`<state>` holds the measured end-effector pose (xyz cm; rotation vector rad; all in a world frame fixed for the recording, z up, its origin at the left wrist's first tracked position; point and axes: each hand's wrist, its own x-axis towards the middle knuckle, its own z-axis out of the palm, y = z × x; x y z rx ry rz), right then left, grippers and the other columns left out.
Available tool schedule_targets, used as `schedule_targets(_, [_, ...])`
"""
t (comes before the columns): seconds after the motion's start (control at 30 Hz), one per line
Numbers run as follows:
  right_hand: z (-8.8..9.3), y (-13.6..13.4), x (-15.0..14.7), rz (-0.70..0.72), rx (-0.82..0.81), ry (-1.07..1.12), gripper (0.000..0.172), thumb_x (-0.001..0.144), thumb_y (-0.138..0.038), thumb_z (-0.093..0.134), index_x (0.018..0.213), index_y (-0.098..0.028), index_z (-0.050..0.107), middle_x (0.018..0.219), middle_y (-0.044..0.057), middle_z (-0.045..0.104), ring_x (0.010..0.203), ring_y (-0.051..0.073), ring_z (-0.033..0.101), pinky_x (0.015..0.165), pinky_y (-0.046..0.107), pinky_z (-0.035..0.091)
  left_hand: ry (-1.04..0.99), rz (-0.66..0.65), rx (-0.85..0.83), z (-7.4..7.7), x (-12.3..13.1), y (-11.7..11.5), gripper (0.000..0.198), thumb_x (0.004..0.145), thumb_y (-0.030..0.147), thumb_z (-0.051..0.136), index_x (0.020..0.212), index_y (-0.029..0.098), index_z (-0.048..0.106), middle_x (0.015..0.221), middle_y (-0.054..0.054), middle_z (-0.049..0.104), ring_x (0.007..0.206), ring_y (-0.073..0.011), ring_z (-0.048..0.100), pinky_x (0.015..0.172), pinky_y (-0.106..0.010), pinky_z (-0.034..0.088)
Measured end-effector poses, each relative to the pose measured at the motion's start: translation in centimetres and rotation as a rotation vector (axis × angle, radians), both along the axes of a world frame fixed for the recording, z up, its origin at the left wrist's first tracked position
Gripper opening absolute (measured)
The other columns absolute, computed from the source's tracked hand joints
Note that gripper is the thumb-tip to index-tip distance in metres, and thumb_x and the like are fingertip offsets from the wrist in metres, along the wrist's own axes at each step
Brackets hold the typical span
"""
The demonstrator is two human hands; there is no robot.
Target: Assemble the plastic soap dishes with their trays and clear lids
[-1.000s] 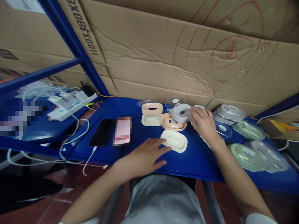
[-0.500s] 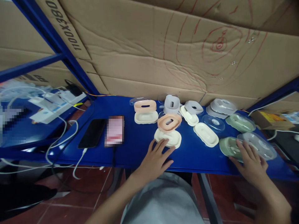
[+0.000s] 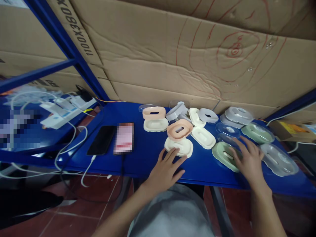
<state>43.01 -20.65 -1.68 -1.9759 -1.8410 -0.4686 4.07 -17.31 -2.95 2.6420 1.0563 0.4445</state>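
Note:
My left hand (image 3: pixel 166 170) rests with spread fingers on the near edge of a cream tray (image 3: pixel 184 147), just below a peach oval ring (image 3: pixel 179 129). My right hand (image 3: pixel 250 161) is open, its fingertips at the right side of a green tray (image 3: pixel 224 155) and near clear lids (image 3: pixel 227 130). A second cream tray (image 3: pixel 203 137) lies between the hands, farther back. Behind are a peach ring (image 3: pixel 154 113) against another cream tray (image 3: pixel 155 125), and grey rings (image 3: pixel 208 116). Right of my right hand lies a clear lid (image 3: pixel 280 159), with another green tray (image 3: pixel 258 132) behind it.
A black phone (image 3: pixel 101 141) and a phone with a lit screen (image 3: pixel 123 138) lie on the blue table (image 3: pixel 143 161) at left, with cables. A power strip (image 3: pixel 66 113) stands farther left. Cardboard (image 3: pixel 148 49) walls off the back; a small box (image 3: pixel 293 130) is at right.
My right hand has moved left, and the green tray has shifted left with it, away from the clear lid. The middle cream trays and grey rings sit differently. My left hand has stayed put.

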Motion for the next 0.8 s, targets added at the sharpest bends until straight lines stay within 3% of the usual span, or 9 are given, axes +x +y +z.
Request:
schedule_targets(0.1, [0.1,-1.3,-1.5,0.053,-0.060,-0.012,0.046,0.107,-0.057,0.045,0.132,-0.028,0.069,0.128,0.016,0.074,0.119,0.039,0.069,0.097,0.055,0.051,-0.008,-0.003,0.005,-0.2,-0.1,0.0,0.051,0.109,0.048,0.050,0.157,0.031,0.051,0.165,-0.018,0.047,0.155,-0.0383,0.044,0.124,-0.071,0.034])
schedule_targets(0.3, [-0.4,-3.9,-3.0,0.118,-0.176,-0.045,0.052,0.106,-0.063,0.042,0.138,-0.030,0.067,0.126,0.014,0.077,0.114,0.038,0.072,0.089,0.052,0.051,-0.004,-0.006,0.018,-0.4,-0.2,0.1,0.050,0.109,0.047,0.051,0.157,0.031,0.051,0.165,-0.017,0.047,0.154,-0.0375,0.044,0.124,-0.070,0.034])
schedule_targets(0.47, [-0.5,-2.2,-4.0,0.197,-0.080,-0.037,0.043,0.109,-0.054,0.047,0.130,-0.025,0.072,0.117,0.011,0.081,0.106,0.032,0.076,0.091,0.046,0.050,-0.006,-0.010,0.031,-0.2,-0.1,0.0,0.049,0.109,0.044,0.052,0.156,0.030,0.052,0.163,-0.018,0.048,0.154,-0.0373,0.044,0.123,-0.070,0.036])
schedule_targets(0.63, [0.0,-0.1,-6.8,0.379,0.014,-0.077,0.030,0.107,-0.037,0.060,0.130,-0.021,0.072,0.120,0.008,0.081,0.108,0.027,0.076,0.096,0.042,0.047,-0.011,0.012,0.058,-0.1,-0.1,-0.2,0.046,0.109,0.041,0.054,0.154,0.031,0.054,0.162,-0.014,0.051,0.154,-0.0350,0.045,0.125,-0.066,0.036])
schedule_targets(0.8, [1.5,2.3,-8.6,0.517,-0.017,-0.121,0.047,0.106,-0.025,0.058,0.152,-0.033,0.057,0.141,0.004,0.073,0.126,0.028,0.070,0.107,0.047,0.047,-0.021,0.007,0.080,-0.2,-0.1,-0.2,0.047,0.108,0.040,0.056,0.155,0.030,0.054,0.161,-0.014,0.052,0.154,-0.0349,0.045,0.125,-0.065,0.036])
